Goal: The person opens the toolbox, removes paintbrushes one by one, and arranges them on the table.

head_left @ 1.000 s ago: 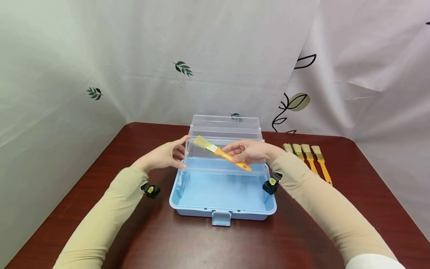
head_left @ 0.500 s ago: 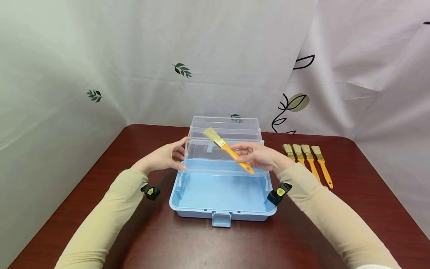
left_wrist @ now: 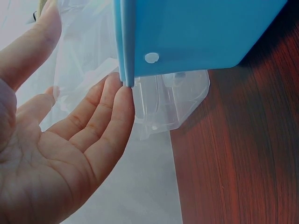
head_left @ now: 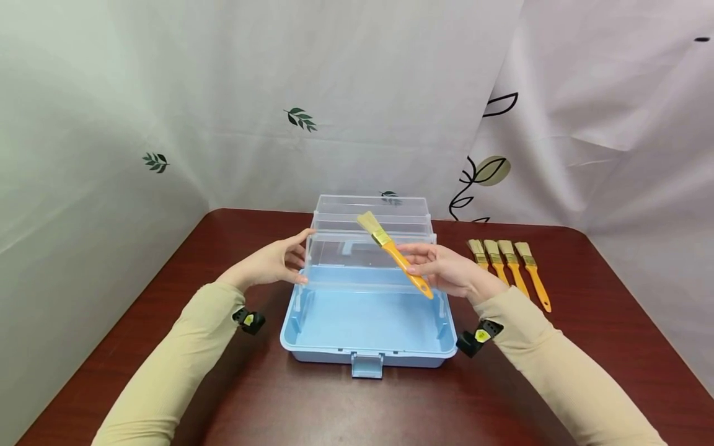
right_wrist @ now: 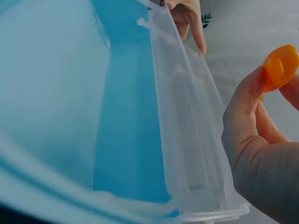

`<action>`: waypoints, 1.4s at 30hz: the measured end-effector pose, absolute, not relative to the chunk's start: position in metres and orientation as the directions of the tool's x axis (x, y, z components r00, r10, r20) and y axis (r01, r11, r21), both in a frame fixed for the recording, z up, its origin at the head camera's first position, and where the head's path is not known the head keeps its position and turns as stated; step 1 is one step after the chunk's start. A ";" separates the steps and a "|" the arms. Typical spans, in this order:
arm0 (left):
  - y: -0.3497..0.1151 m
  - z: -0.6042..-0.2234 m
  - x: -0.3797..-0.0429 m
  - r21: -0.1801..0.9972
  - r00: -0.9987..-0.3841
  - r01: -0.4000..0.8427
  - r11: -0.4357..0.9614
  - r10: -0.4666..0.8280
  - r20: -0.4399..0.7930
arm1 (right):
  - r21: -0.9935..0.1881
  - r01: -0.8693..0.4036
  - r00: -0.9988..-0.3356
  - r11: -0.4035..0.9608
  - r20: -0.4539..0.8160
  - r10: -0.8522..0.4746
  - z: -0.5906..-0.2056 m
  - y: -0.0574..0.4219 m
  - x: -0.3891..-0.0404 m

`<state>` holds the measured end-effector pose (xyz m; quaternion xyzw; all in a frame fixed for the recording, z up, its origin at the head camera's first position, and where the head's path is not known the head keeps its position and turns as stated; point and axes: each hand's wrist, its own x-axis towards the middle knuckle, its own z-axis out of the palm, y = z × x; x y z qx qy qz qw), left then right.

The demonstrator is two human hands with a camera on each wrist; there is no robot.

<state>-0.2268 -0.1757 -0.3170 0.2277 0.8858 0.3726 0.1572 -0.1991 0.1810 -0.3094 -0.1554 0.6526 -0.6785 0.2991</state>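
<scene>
My right hand (head_left: 449, 269) pinches the orange handle of a paintbrush (head_left: 393, 251) between thumb and fingers, above the box. Its pale bristles point up and to the left. In the right wrist view, the handle's rounded orange end (right_wrist: 280, 69) shows at the fingertips. A light blue plastic toolbox (head_left: 368, 322) stands unlatched on the table. Across its rear part stands a clear plastic tray (head_left: 357, 254). My left hand (head_left: 270, 260) holds the tray's left end, thumb at the lower edge and index fingertip at the upper one. In the left wrist view, its fingertips touch near the blue wall (left_wrist: 196, 37).
Several similar paintbrushes (head_left: 537, 282) lie side by side on the dark red table (head_left: 251, 384), right of the box, partly behind the right forearm. The clear lid (head_left: 370, 206) stands raised at the box's rear. A pale patterned curtain (head_left: 357, 93) hangs behind the table.
My right hand has moved right and slightly down with the paintbrush, and the brush has turned steeper. The left hand keeps its place on the tray.
</scene>
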 end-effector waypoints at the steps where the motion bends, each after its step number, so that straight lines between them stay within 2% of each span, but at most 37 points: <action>1: -0.176 -0.317 -0.227 0.731 -0.846 0.287 0.619 0.522 -0.109 | -0.978 0.209 -0.775 0.025 -0.181 -0.605 -0.311 0.183 -0.198; 8: -0.176 -0.317 -0.226 0.735 -0.846 0.285 0.615 0.522 -0.109 | -0.970 0.243 -0.793 0.015 -0.207 -0.572 -0.317 0.197 -0.190; 31: -0.176 -0.314 -0.226 0.734 -0.844 0.296 0.611 0.528 -0.100 | -0.952 0.283 -0.821 -0.117 -0.177 -0.542 -0.324 0.244 -0.173; 42: -0.176 -0.317 -0.225 0.732 -0.849 0.284 0.619 0.517 -0.107 | -0.939 0.273 -0.811 -0.211 -0.106 -0.576 -0.341 0.280 -0.172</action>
